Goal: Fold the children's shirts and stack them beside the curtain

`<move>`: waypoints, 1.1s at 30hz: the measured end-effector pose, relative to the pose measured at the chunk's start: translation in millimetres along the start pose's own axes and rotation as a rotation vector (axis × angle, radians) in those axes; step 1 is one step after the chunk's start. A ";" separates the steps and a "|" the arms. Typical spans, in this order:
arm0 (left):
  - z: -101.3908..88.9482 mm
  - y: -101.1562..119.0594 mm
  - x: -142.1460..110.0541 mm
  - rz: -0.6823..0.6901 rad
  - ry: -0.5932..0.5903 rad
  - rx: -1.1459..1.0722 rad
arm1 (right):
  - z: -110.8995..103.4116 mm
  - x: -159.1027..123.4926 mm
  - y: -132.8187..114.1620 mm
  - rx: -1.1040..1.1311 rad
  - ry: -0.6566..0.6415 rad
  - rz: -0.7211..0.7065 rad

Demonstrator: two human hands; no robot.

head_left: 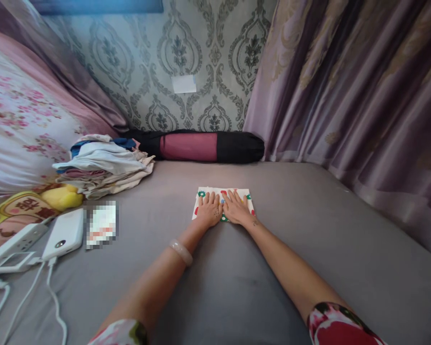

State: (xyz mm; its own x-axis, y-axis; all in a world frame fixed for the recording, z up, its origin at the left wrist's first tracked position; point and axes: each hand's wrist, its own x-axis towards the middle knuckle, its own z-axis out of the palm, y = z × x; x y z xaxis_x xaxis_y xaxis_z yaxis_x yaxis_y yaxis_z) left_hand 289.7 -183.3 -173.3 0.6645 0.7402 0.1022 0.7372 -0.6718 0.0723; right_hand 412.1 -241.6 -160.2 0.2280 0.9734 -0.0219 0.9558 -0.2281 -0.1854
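On the grey sheet (pixel 345 215): left hand (pixel 210 211) and right hand (pixel 236 209) lying spread, pressing white patterned piece (pixel 201 193).
Left side: yellow-brown cushion (pixel 25 207) showing characters, too blurred to read.

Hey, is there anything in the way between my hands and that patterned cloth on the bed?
Nothing visible is. Your left hand and right hand both lie flat on the patterned cloth. The clothes pile and power bank sit off to the left.

Two hands (pixel 222 211); one bangle (pixel 181 252); one power bank (pixel 63 233); one power strip (pixel 16 247).
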 end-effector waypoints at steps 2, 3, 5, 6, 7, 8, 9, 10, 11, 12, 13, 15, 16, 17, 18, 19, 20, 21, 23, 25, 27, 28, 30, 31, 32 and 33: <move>-3.6 -1.2 2.2 0.021 0.022 -0.002 | -2.7 1.9 0.5 0.005 -0.023 -0.004; -6.1 -1.9 3.8 0.035 0.040 -0.001 | -4.1 2.9 0.5 0.000 -0.022 -0.009; -11.0 -3.2 8.3 0.049 0.067 -0.001 | -6.1 5.3 -0.1 -0.022 0.029 -0.027; -12.8 -3.9 10.9 0.047 0.082 -0.002 | -6.4 6.5 -0.5 -0.036 0.075 -0.037; -13.6 -4.7 13.5 0.042 0.103 -0.001 | -6.1 7.8 -1.0 -0.048 0.123 -0.048; -13.3 -5.6 16.0 0.037 0.130 0.002 | -5.1 9.1 -1.3 -0.057 0.165 -0.061; -11.8 -6.6 18.1 0.039 0.159 0.006 | -3.5 10.4 -1.4 -0.061 0.192 -0.075; -9.3 -7.8 20.0 0.045 0.180 0.008 | -1.3 11.6 -1.2 -0.060 0.197 -0.086; -6.1 -9.0 21.3 0.053 0.185 0.008 | 1.1 12.8 -0.8 -0.056 0.184 -0.095; -2.6 -10.2 22.2 0.060 0.172 0.005 | 3.6 14.0 -0.1 -0.050 0.165 -0.099; 0.7 -11.3 22.8 0.063 0.147 0.001 | 5.8 15.0 0.7 -0.045 0.146 -0.101; 5.6 -12.9 23.0 0.060 0.099 -0.007 | 9.1 16.5 2.2 -0.039 0.125 -0.100; 7.0 -13.4 23.0 0.056 0.086 -0.009 | 9.9 17.1 2.8 -0.038 0.122 -0.101; 7.7 -13.7 22.9 0.054 0.081 -0.010 | 10.3 17.5 3.3 -0.037 0.120 -0.100; 7.9 -13.8 23.0 0.052 0.079 -0.011 | 10.3 17.9 3.6 -0.034 0.115 -0.099; 7.9 -13.9 23.1 0.051 0.078 -0.013 | 10.2 18.2 3.9 -0.031 0.107 -0.098; 7.8 -14.0 23.3 0.050 0.077 -0.015 | 10.0 18.3 4.0 -0.029 0.101 -0.095; 7.8 -14.2 23.5 0.049 0.077 -0.016 | 9.8 18.4 4.0 -0.027 0.098 -0.095; 8.0 -14.5 23.7 0.047 0.077 -0.018 | 9.8 18.1 3.8 -0.026 0.105 -0.101; 8.2 -14.7 23.0 0.041 0.094 -0.018 | 10.2 17.0 3.0 -0.021 0.128 -0.098; 8.1 -14.6 21.6 0.012 0.149 -0.017 | 10.5 15.3 1.7 -0.015 0.187 -0.062; 8.1 -14.4 20.8 -0.010 0.187 -0.017 | 10.7 14.5 1.0 -0.014 0.229 -0.031; 8.7 -13.9 19.9 -0.059 0.252 -0.014 | 11.3 13.6 -0.2 -0.019 0.315 0.039; 9.5 -13.8 20.1 -0.078 0.256 -0.013 | 11.8 13.8 -0.5 -0.021 0.336 0.073; 10.6 -13.9 20.7 -0.089 0.241 -0.012 | 12.4 14.4 -0.4 -0.019 0.334 0.101; 12.0 -14.1 21.6 -0.097 0.212 -0.011 | 13.2 15.4 -0.1 -0.015 0.313 0.124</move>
State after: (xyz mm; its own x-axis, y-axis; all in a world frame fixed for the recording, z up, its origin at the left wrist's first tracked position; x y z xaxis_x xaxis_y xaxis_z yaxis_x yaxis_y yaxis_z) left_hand 295.2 -157.5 -184.0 0.5491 0.7798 0.3007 0.7942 -0.5989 0.1028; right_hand 413.1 -226.3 -173.4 0.3866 0.8850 0.2594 0.9192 -0.3471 -0.1858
